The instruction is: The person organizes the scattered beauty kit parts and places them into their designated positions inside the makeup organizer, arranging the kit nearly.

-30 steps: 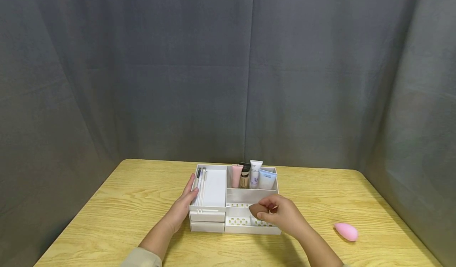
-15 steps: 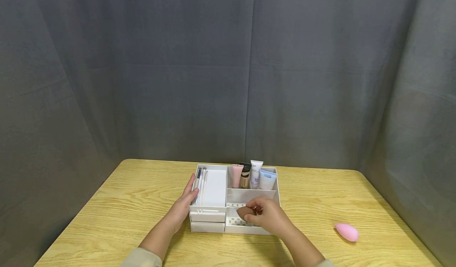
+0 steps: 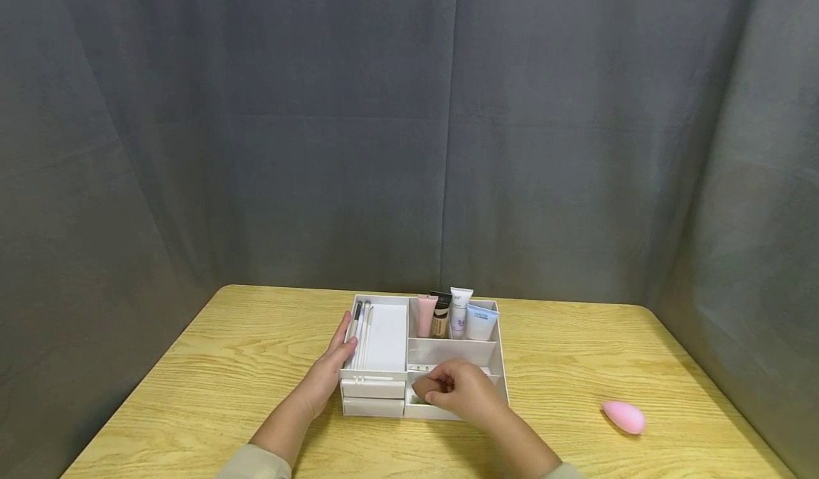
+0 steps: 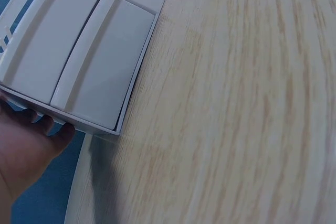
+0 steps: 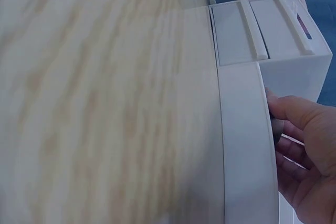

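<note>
A white makeup organizer (image 3: 387, 337) stands on the table. My left hand (image 3: 323, 379) holds its left side, thumb over the rim and fingers along the outer wall; in the left wrist view that hand (image 4: 26, 145) is at the drawer end. My right hand (image 3: 470, 394) pinches a brown teardrop makeup sponge (image 3: 422, 388) low in the front right compartment, close to the divider by the drawers. The sponge is mostly hidden by the fingers in the right wrist view, where the right hand (image 5: 310, 145) reaches behind the front wall (image 5: 247, 129).
A pink makeup sponge (image 3: 624, 417) lies on the wooden table (image 3: 563, 365) at right. Brushes (image 3: 361, 333) lie in the left tray. A pink tube (image 3: 426, 315), a dark bottle (image 3: 440, 317), a white tube (image 3: 458, 314) and a blue tube (image 3: 480, 323) stand at the back.
My right hand has moved left and slightly down with the brown sponge, from the right of the front compartment to its left end. The left hand has stayed put.
</note>
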{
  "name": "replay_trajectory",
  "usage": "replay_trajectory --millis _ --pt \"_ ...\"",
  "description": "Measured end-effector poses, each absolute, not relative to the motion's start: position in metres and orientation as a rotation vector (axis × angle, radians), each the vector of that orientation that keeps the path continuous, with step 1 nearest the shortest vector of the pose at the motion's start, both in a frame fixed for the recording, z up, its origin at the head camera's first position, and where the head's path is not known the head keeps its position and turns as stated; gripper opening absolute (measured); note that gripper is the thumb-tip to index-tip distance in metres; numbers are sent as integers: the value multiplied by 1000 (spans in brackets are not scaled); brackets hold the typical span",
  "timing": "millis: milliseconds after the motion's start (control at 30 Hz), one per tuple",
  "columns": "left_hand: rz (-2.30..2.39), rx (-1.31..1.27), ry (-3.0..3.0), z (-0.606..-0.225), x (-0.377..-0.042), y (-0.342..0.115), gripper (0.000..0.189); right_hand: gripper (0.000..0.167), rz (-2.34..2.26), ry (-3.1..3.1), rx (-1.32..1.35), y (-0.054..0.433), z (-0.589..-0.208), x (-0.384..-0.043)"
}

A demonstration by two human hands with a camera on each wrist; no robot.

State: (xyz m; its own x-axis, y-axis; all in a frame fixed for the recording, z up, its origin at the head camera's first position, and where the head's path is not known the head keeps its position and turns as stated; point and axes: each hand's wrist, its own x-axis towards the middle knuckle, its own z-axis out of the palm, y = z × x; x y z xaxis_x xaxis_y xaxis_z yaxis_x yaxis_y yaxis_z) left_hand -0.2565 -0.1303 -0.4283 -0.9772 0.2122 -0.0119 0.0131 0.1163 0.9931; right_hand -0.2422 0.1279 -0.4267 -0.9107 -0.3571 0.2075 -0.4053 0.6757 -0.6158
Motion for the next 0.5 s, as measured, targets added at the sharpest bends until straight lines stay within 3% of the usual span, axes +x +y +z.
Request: replay_trajectory --millis 500 --pt "1975 218 2235 -427 -256 -130 64 25 946 -2865 586 119 -429 -242"
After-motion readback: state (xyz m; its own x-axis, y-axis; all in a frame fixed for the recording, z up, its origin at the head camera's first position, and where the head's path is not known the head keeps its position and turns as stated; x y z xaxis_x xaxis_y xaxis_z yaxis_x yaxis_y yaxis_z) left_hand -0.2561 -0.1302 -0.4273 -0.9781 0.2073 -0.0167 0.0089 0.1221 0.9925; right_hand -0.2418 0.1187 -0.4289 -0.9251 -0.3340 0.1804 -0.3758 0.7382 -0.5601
